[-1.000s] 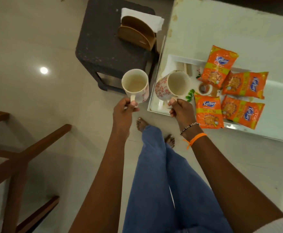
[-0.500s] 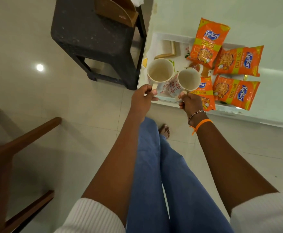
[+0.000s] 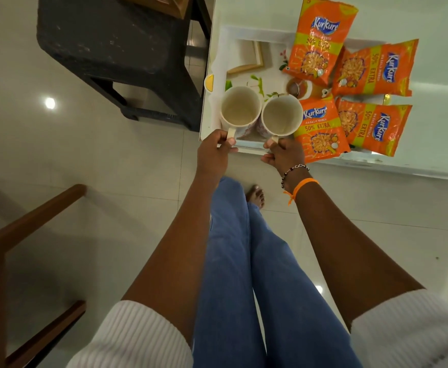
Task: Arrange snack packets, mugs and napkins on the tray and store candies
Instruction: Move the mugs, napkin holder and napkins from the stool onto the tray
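Standing side by side over the near left part of the tray [image 3: 219, 62], the two mugs are pointing their open mouths up toward the camera, their handles turned toward the person. The left mug [image 3: 240, 110] is showing a pale stained inside, and the left hand [image 3: 213, 155] is gripping its handle, fingers [image 3: 231, 141] curled round it. The right mug [image 3: 281, 115] is sitting just beside it, rims nearly touching, and the right hand [image 3: 284, 155] is pinching its handle in the same way. Whether the mug bases are resting on the tray or hanging just above it cannot be told.

Lying flat to the right are four orange Kurkure packets. The near left packet [image 3: 321, 128] is lying with its long axis running toward the person, just beside the right mug; the far left packet [image 3: 321, 38] is running the same way. The far right packet [image 3: 374, 69] and near right packet [image 3: 371, 126] are lying crosswise, partly off the tray onto the white tabletop [image 3: 430, 22].

A beaded bracelet [image 3: 294, 172] and an orange thread [image 3: 301, 187] are circling the right wrist. A dark stool [image 3: 111, 43] is standing left of the tabletop, and a wooden chair frame [image 3: 26, 229] is showing at lower left on the tiled floor [image 3: 84, 155].
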`<state>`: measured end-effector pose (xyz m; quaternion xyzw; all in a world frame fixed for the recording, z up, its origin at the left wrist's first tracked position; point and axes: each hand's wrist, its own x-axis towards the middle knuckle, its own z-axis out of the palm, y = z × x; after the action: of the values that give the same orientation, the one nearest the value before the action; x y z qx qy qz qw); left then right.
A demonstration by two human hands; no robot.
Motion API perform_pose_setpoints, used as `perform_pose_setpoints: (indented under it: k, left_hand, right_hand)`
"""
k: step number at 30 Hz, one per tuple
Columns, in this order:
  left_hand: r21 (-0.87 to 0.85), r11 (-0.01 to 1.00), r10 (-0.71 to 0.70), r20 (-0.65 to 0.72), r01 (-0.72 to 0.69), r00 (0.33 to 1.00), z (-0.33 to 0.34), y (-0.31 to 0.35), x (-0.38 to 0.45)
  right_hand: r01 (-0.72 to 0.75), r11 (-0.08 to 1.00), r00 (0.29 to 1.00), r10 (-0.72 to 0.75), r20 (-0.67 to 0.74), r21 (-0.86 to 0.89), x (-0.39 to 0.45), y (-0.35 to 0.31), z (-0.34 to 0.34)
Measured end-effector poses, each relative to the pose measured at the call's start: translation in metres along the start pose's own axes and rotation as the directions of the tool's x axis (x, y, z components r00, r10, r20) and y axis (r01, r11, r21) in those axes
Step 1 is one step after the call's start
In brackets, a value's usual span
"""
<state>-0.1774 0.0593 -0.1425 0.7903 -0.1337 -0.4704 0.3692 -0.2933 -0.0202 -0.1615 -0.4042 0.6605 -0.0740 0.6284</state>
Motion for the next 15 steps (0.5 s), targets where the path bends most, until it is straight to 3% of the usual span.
perform_pose_setpoints:
  k: [5,8,10,11,13,15]
  left_hand:
    - [0.177,0.98,-0.091,-0.03,0.095,0.995,0.005,0.002,-0.005]
    - [0.193,0.978,-0.054,-0.123,0.077,0.991,0.007,0.009,-0.019]
    - [0.373,0.927,0.131,-0.227,-0.038,0.965,0.009,0.013,-0.033]
    - [0.467,0.876,0.248,-0.223,-0.12,0.943,0.011,0.015,-0.038]
    - [0.618,0.73,0.419,-0.067,-0.292,0.906,0.018,0.019,-0.044]
    - [0.717,0.553,0.447,0.174,-0.424,0.877,0.029,0.02,-0.043]
  right_hand:
    - [-0.014,1.0,0.999,0.014,0.029,-0.012,-0.007,-0.01,-0.013]
    - [0.127,0.915,0.965,-0.203,-0.166,-0.383,-0.009,-0.01,-0.039]
    - [0.143,0.734,0.891,-0.387,-0.237,-0.664,-0.006,-0.009,-0.06]
    - [0.144,0.644,0.873,-0.44,-0.21,-0.752,-0.001,-0.008,-0.069]
    - [0.163,0.491,0.903,-0.424,-0.072,-0.856,0.011,-0.006,-0.081]
    - [0.159,0.373,0.946,-0.322,0.033,-0.914,0.024,-0.003,-0.087]
